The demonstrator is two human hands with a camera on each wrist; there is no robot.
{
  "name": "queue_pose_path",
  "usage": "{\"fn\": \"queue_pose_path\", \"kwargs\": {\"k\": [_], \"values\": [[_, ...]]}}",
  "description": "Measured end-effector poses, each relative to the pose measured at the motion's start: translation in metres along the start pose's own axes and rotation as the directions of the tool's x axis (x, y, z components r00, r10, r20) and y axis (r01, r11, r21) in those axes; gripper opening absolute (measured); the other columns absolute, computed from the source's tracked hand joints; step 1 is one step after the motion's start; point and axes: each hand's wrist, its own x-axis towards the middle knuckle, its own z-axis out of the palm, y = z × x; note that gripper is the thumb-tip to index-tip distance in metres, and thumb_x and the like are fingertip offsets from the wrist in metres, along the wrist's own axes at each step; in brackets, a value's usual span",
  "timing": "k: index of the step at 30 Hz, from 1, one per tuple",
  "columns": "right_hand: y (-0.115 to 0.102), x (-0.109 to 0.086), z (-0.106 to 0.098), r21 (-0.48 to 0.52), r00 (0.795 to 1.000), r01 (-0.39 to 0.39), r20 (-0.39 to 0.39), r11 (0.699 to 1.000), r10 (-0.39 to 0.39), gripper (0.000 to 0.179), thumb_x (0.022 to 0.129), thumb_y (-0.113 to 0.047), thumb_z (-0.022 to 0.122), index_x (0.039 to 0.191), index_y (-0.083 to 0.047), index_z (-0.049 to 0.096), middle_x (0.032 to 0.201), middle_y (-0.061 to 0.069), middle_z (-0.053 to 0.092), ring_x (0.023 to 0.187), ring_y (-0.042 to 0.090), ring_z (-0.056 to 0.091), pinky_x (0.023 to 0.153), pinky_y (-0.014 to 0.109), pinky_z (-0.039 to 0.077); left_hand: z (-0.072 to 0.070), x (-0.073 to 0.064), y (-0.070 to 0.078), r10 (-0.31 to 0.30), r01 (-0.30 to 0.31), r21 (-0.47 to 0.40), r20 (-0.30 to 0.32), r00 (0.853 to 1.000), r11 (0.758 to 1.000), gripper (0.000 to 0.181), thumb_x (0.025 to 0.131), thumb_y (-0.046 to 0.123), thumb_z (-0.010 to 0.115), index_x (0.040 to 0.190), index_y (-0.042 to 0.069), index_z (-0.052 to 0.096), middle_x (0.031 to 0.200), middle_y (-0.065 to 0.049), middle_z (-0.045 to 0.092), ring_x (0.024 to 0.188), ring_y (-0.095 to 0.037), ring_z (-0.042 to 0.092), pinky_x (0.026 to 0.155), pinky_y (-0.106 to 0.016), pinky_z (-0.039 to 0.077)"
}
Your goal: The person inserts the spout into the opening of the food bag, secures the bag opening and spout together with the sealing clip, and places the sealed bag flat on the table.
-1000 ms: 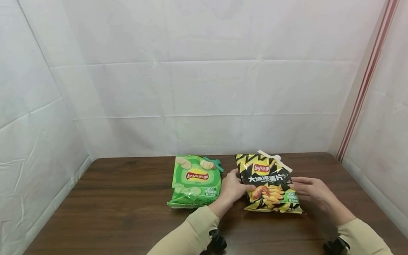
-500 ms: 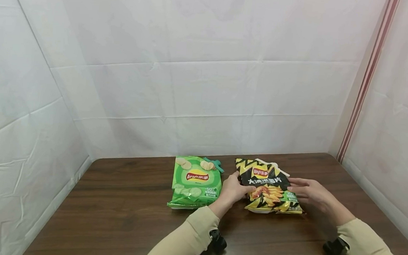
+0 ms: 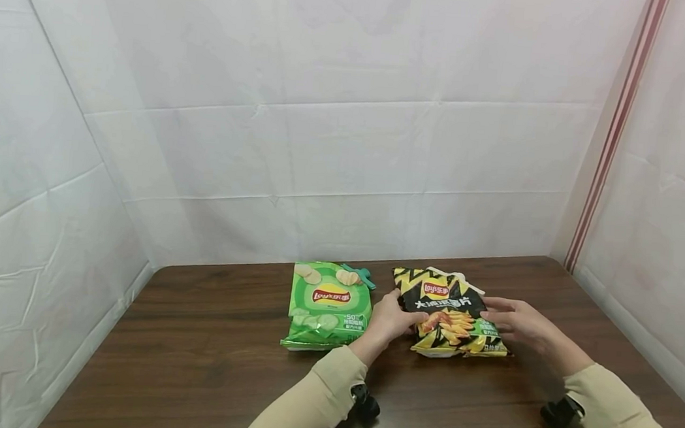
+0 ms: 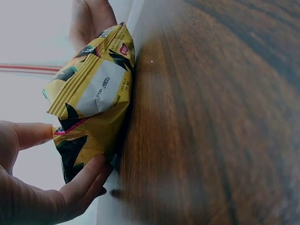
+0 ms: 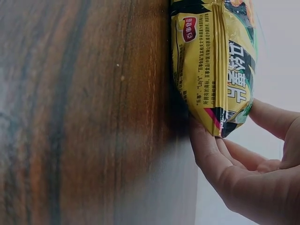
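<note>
A black-and-yellow bag of potato chips lies face up on the brown table, with a white clip across its folded top right corner. My left hand holds its left side, thumb on the printed front and fingers at the edge. On the opposite side my right hand holds the bag between thumb and fingers. The right wrist view shows those fingers against the bag's lower edge by the tabletop. Left of my left hand lies a green bag of potato chips with a teal clip.
The dark wood table has its back edge close to a white fabric wall. More white sheeting stands at the left and right, and a red-striped band runs down the right corner.
The top of the black-and-yellow bag has come down toward the table, its white clip lower than before. Both hands keep their places on its sides. The green bag has not moved.
</note>
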Motion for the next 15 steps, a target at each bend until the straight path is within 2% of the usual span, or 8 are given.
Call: {"fn": "queue_pose_path", "kwargs": {"k": [4, 8, 11, 15], "values": [[0.000, 0.001, -0.001, -0.011, 1.000, -0.001, -0.003, 1.000, 0.001, 0.076, 0.095, -0.034, 0.057, 0.149, 0.005, 0.019, 0.147, 0.035, 0.026, 0.129, 0.045, 0.042, 0.098, 0.050, 0.044, -0.004, -0.001, 0.002, -0.009, 0.009, -0.034, 0.002, 1.000, 0.999, 0.084, 0.079, 0.027, 0.078, 0.145, -0.001, 0.033, 0.133, -0.027, 0.051, 0.081, -0.023, 0.070, 0.076, -0.036, 0.056], [-0.002, -0.004, -0.006, -0.054, 0.999, 0.030, -0.031, 0.998, -0.032, 0.072, 0.097, -0.034, 0.053, 0.147, 0.008, 0.021, 0.142, 0.035, 0.036, 0.124, 0.042, 0.049, 0.095, 0.045, 0.048, -0.013, -0.004, 0.007, -0.005, 0.010, -0.132, 0.039, 0.999, 0.991, 0.077, 0.084, 0.023, 0.073, 0.144, -0.004, 0.033, 0.129, -0.030, 0.052, 0.089, -0.029, 0.069, 0.071, -0.033, 0.057], [-0.004, -0.012, -0.012, -0.125, 0.994, 0.084, -0.055, 0.989, -0.092, 0.070, 0.099, -0.033, 0.049, 0.144, 0.013, 0.021, 0.139, 0.038, 0.037, 0.122, 0.044, 0.050, 0.092, 0.044, 0.050, -0.030, -0.010, 0.012, 0.027, -0.015, -0.165, 0.068, 0.997, 0.986, 0.070, 0.087, 0.022, 0.069, 0.142, -0.005, 0.035, 0.129, -0.030, 0.052, 0.095, -0.032, 0.067, 0.076, -0.033, 0.056], [-0.007, -0.022, -0.022, -0.298, 0.979, 0.118, -0.124, 0.947, -0.161, 0.068, 0.100, -0.038, 0.044, 0.143, 0.013, 0.026, 0.140, 0.039, 0.033, 0.119, 0.049, 0.049, 0.089, 0.047, 0.051, -0.062, -0.021, 0.018, 0.103, -0.100, -0.072, 0.037, 0.994, 0.992, 0.059, 0.089, 0.028, 0.067, 0.137, 0.000, 0.046, 0.125, -0.024, 0.058, 0.096, -0.031, 0.068, 0.081, -0.037, 0.055]]}}
